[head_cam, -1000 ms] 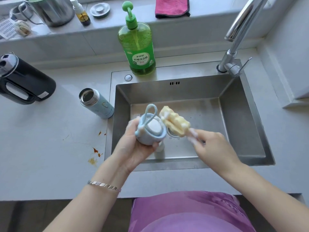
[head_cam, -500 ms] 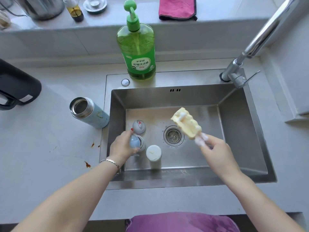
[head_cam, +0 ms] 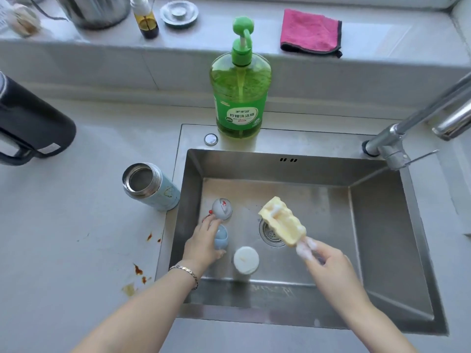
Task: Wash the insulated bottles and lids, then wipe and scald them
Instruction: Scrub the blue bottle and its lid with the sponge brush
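Note:
My left hand is low in the steel sink, fingers wrapped over a light blue lid that rests on the sink floor. Just beyond it lies a grey lid with a red mark. A white-topped bottle stands upright to the right of my left hand. My right hand, foamy at the fingertips, holds a soapy yellow sponge above the drain. A pale blue insulated bottle with an open steel mouth lies on the counter left of the sink.
A green dish soap pump bottle stands behind the sink. The faucet rises at the back right. A pink cloth lies on the ledge. A black kettle sits at far left. Brown stains dot the counter.
My left hand has carried the blue lid from mid-air down to the sink floor at left. My right hand with the sponge has drawn away to the right, over the drain.

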The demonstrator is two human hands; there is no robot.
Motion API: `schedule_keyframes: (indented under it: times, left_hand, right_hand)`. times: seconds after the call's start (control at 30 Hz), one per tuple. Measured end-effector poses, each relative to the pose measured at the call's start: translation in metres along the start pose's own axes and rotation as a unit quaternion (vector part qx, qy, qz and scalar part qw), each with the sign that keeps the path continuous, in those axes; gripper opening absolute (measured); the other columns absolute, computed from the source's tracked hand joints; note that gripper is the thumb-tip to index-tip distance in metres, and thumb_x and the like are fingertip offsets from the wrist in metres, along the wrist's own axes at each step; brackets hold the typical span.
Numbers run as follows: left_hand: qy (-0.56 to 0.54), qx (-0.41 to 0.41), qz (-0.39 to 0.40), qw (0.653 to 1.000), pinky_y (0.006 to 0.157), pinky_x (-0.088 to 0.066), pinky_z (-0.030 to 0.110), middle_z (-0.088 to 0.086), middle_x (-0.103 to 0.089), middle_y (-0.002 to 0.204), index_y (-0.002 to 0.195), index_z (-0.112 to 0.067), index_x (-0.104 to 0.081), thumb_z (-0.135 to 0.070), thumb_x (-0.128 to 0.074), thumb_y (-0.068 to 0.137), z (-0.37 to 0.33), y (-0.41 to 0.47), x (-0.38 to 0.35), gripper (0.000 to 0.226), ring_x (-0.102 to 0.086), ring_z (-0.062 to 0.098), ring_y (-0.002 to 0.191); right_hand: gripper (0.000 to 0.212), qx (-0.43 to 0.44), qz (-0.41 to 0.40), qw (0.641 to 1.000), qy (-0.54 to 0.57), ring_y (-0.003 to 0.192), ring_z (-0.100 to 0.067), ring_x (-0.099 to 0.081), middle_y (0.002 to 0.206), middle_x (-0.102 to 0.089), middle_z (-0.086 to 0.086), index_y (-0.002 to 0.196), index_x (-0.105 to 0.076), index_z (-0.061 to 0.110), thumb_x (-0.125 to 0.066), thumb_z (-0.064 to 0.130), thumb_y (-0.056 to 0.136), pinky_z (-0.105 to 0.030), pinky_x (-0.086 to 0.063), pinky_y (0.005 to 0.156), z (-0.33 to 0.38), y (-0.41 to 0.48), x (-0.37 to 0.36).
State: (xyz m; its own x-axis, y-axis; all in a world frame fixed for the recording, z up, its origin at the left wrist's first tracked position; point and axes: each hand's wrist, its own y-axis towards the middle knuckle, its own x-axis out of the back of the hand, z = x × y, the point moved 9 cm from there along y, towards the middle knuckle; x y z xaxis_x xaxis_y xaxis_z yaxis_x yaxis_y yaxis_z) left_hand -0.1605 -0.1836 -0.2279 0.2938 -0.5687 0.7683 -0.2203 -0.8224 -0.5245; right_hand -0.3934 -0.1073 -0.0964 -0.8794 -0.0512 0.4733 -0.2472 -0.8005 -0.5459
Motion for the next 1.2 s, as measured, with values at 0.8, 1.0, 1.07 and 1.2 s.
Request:
schedule_keyframes:
  times: [0.8,1.0,1.07,1.2]
  left_hand:
    - [-0.078,0.091,-0.269,0.956,0.07,-0.04,0.034,0.016,-0.052,0.096,0.089,0.0,-0.056,-0.01,-0.058,0.09,0.024,-0.093,0.206,0.011,-0.053,0.033,0.09]
    - [-0.379,0.073,-0.236,0.892,0.072,-0.05,0.023,-0.003,-0.07,0.082,0.095,-0.009,-0.067,-0.003,-0.065,0.084,-0.022,-0.157,0.168,0.013,-0.063,0.009,0.074]
    - [-0.484,0.062,-0.168,0.857,0.074,-0.056,0.024,-0.006,-0.073,0.079,0.093,-0.011,-0.069,0.001,-0.064,0.083,-0.049,-0.165,0.139,0.017,-0.067,0.009,0.075]
    - [-0.539,0.037,-0.096,0.836,0.073,-0.057,0.026,-0.001,-0.075,0.081,0.093,-0.01,-0.069,0.003,-0.064,0.082,-0.102,-0.171,0.098,0.018,-0.069,0.011,0.076]
  right_hand:
    - [0.017,0.057,-0.006,0.998,0.036,0.054,-0.003,-0.042,0.047,-0.051,0.019,0.091,-0.066,0.042,-0.051,0.032,0.093,-0.02,-0.033,0.059,-0.007,-0.076,0.031]
    - [0.023,0.086,-0.061,0.994,0.003,0.048,-0.005,-0.036,0.062,-0.045,0.005,0.092,-0.062,0.033,-0.041,0.028,0.098,-0.019,-0.029,0.049,-0.01,-0.097,0.053]
    - [0.023,0.111,-0.061,0.992,0.001,0.047,-0.006,-0.035,0.064,-0.045,0.003,0.089,-0.059,0.023,-0.038,0.021,0.099,-0.015,-0.028,0.044,0.004,-0.1,0.049]
    - [0.027,0.177,-0.099,0.976,-0.077,0.069,-0.013,-0.049,0.073,-0.05,0.005,0.11,-0.061,0.022,-0.037,0.019,0.099,-0.028,-0.038,0.062,0.03,-0.098,0.039]
